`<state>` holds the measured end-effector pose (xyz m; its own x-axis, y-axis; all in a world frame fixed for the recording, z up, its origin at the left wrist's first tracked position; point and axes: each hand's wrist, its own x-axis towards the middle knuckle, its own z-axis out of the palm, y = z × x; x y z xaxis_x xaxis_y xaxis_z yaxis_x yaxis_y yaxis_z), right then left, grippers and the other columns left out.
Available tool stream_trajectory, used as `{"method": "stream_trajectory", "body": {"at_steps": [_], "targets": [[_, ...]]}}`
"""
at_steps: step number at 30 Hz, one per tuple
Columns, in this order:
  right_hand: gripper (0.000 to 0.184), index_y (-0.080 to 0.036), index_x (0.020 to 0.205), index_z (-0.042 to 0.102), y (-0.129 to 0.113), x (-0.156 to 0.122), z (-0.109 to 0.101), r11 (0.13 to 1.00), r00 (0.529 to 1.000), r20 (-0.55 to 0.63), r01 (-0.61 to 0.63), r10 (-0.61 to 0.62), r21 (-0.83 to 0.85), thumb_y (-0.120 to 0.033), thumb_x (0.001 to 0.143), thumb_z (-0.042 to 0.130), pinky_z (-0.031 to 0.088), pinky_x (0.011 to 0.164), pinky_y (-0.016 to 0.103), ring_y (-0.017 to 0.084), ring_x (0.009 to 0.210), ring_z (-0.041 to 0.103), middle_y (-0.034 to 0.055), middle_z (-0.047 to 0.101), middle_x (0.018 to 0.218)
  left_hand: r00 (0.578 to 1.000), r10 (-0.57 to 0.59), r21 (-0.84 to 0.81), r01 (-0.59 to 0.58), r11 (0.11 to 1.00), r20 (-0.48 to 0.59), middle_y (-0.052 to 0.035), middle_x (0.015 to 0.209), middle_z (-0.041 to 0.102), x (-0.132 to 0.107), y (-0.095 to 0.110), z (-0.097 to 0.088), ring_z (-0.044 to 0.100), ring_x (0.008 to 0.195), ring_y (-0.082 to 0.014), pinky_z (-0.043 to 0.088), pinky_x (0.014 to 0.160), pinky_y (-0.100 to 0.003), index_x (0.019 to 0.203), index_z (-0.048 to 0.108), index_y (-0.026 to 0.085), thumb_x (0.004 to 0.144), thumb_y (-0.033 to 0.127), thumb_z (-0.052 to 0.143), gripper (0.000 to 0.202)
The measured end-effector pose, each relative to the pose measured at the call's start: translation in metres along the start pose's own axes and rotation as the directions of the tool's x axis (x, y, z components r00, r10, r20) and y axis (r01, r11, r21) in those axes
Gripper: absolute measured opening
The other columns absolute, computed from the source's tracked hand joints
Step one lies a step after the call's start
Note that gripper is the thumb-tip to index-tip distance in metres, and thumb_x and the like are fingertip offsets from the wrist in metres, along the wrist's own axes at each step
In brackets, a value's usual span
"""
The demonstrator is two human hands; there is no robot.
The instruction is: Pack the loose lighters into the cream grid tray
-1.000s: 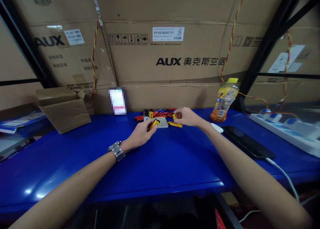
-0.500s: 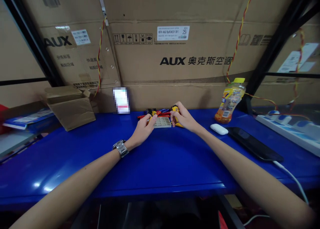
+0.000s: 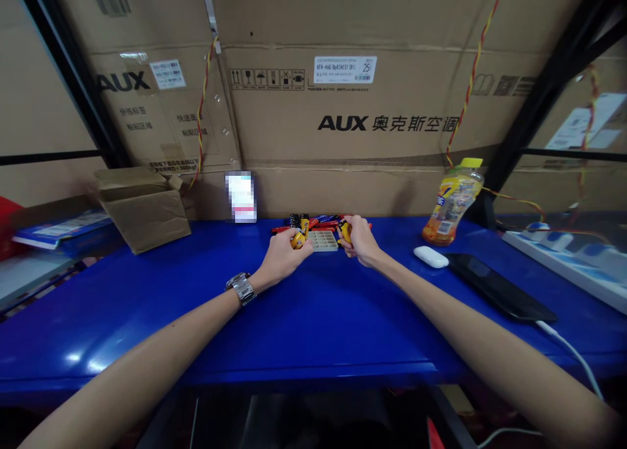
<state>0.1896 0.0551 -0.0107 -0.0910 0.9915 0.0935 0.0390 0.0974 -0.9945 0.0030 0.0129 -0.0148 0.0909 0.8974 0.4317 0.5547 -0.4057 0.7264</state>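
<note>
My left hand (image 3: 284, 258), with a metal watch on its wrist, is closed around a small yellow battery (image 3: 297, 240) just left of a pale gridded tray (image 3: 324, 241). My right hand (image 3: 359, 241) grips another yellow battery (image 3: 345, 231) at the tray's right side. Behind the tray lies a heap of red, yellow and black batteries (image 3: 316, 224) on the blue table (image 3: 313, 312). Both hands rest near the table's far edge.
A small open cardboard box (image 3: 142, 207) stands at the left. A yellow drink bottle (image 3: 451, 202), a white earbud case (image 3: 430, 257) and a black phone (image 3: 499, 286) with a white cable lie to the right. A white power strip (image 3: 568, 263) runs along the far right. Large cardboard cartons back the table.
My right hand has come back from the heap to the tray's right side with a battery. My left hand stays by the tray's left, its battery turned end-on.
</note>
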Motion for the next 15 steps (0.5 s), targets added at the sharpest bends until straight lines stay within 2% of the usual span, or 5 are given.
{"method": "stream_trajectory", "body": {"at_steps": [2, 5, 8, 11, 15], "targets": [[0.034, -0.023, 0.055, 0.037, -0.0001, 0.0003, 0.0012, 1.000, 0.999, -0.035, 0.010, -0.009, 0.001, -0.040, 0.084, 0.033, 0.017, 0.030, 0.020, 0.007, 0.027, 0.021, -0.0066, 0.030, 0.033, 1.000, 0.003, -0.002, -0.003, 1.000, 0.001, 0.0049, 0.050, 0.042, 0.0002, 0.0006, 0.0001, 0.038, 0.042, -0.0084, 0.023, 0.041, -0.023, 0.062, 0.041, 0.021, 0.076, 0.035, 0.056, 0.025], [0.033, -0.023, 0.056, 0.038, -0.0022, 0.0010, 0.0020, 0.999, 0.999, -0.023, 0.031, -0.030, 0.041, -0.040, 0.084, 0.033, 0.017, 0.030, 0.020, 0.006, 0.027, 0.021, -0.0065, 0.032, 0.035, 1.000, -0.002, -0.013, 0.002, 1.000, 0.004, 0.0047, 0.050, 0.042, -0.0001, 0.0008, -0.0002, 0.038, 0.042, -0.0083, 0.023, 0.041, -0.023, 0.061, 0.040, 0.021, 0.075, 0.037, 0.057, 0.027], [0.042, -0.021, 0.057, 0.043, -0.0047, 0.0008, 0.0017, 0.997, 0.999, 0.022, 0.031, -0.033, 0.077, -0.048, 0.087, 0.030, 0.015, 0.031, 0.019, 0.006, 0.027, 0.020, -0.0066, 0.031, 0.034, 1.000, -0.006, -0.036, 0.007, 0.999, 0.002, 0.0048, 0.051, 0.041, -0.0010, 0.0009, -0.0006, 0.038, 0.042, -0.0080, 0.023, 0.041, -0.022, 0.060, 0.038, 0.021, 0.074, 0.038, 0.057, 0.030], [0.048, -0.021, 0.056, 0.045, -0.0051, -0.0005, 0.0023, 0.997, 0.998, 0.045, 0.034, -0.037, 0.066, -0.056, 0.086, 0.035, 0.015, 0.031, 0.019, 0.006, 0.028, 0.021, -0.0070, 0.029, 0.033, 1.000, -0.008, -0.038, 0.008, 0.999, 0.003, 0.0050, 0.051, 0.041, -0.0016, 0.0010, -0.0010, 0.038, 0.042, -0.0079, 0.023, 0.041, -0.022, 0.060, 0.038, 0.021, 0.074, 0.039, 0.058, 0.031], [0.041, -0.022, 0.055, 0.039, -0.0033, -0.0029, 0.0061, 0.998, 1.000, -0.022, 0.023, -0.022, 0.054, -0.046, 0.087, 0.034, 0.016, 0.030, 0.020, 0.006, 0.027, 0.020, -0.0068, 0.028, 0.033, 1.000, -0.009, -0.014, 0.009, 1.000, 0.012, 0.0047, 0.052, 0.041, -0.0018, 0.0016, -0.0016, 0.039, 0.042, -0.0081, 0.023, 0.041, -0.022, 0.060, 0.038, 0.021, 0.074, 0.041, 0.058, 0.031]]}}
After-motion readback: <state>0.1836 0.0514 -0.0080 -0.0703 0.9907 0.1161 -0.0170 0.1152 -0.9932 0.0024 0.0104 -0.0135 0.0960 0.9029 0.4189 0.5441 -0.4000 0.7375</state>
